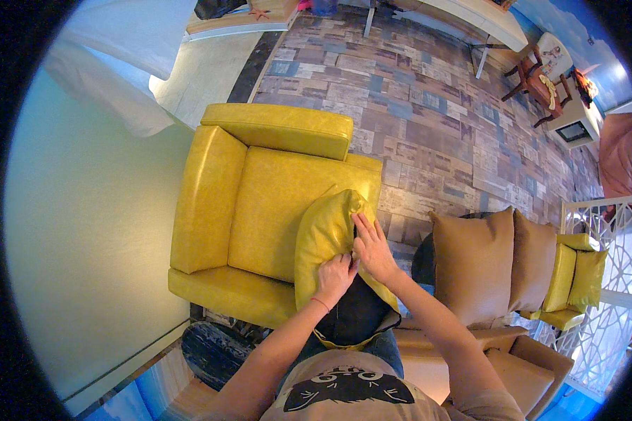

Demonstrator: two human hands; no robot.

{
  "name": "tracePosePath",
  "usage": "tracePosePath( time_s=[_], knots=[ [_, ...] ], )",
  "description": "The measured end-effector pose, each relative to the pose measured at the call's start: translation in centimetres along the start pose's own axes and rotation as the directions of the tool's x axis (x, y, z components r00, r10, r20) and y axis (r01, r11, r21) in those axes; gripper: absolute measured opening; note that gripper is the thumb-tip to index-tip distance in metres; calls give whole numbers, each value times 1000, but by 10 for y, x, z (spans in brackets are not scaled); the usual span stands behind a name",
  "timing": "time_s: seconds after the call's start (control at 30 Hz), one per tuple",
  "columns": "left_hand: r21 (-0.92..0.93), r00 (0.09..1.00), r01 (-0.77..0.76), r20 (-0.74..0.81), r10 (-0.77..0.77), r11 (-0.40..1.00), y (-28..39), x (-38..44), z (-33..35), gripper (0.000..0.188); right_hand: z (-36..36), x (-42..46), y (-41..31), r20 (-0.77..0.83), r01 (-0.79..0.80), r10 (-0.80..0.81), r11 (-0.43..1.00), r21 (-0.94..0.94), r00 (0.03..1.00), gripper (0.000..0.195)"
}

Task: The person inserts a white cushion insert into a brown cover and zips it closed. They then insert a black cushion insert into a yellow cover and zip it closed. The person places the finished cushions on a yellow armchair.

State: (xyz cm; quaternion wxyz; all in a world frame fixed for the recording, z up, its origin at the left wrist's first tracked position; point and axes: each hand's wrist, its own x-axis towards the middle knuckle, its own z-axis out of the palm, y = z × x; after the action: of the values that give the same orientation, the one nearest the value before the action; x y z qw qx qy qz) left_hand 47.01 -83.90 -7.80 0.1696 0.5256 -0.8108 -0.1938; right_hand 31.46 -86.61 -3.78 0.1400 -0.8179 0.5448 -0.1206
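A yellow leather-look cushion stands on the seat of a yellow armchair, its lower end towards my body. Along its side runs an open slit, which gapes wide near me and shows a black inside. My left hand, a thin red cord at the wrist, has its fingers curled on the slit's edge. Just beyond it, my right hand holds the opposite edge with its fingers stretched towards the cushion's far corner. Its thumb is mostly hidden. Whether a zip slider is between the fingers I cannot tell.
Two brown cushions lean at my right, by a brown sofa. Behind them are another yellow armchair and a white lattice screen. A dark round stool is at lower left. A wooden chair stands far right.
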Motion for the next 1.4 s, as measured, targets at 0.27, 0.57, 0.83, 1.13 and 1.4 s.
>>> tracePosePath(
  time_s=[0.27, 0.57, 0.83, 1.13, 1.4],
  knots=[
    [-60, 998, -19, -55, 16, 998, -6, -7, -5, 34, 10, -11, -15, -82, -64, 71, 995, 83, 994, 14],
    [-75, 994, 88, -63, -93, 993, -13, -28, -29, 35, 2, -66, -66, -142, -386, 437, 876, 289, 888, 39],
    [40, 965, 174, 193, -179, 984, -6, -50, -63, 20, 28, -83, -56, -177, -345, 414, 881, 323, 893, 33],
    [-29, 975, -4, 221, 11, 1000, -42, -57, 21, 9, 63, -70, -97, -212, -312, 422, 857, 410, 882, 22],
    [-242, 960, 175, 259, -110, 954, -9, -71, -60, 18, 76, -53, -75, -94, -428, 578, 694, 579, 811, 17]
  ],
)
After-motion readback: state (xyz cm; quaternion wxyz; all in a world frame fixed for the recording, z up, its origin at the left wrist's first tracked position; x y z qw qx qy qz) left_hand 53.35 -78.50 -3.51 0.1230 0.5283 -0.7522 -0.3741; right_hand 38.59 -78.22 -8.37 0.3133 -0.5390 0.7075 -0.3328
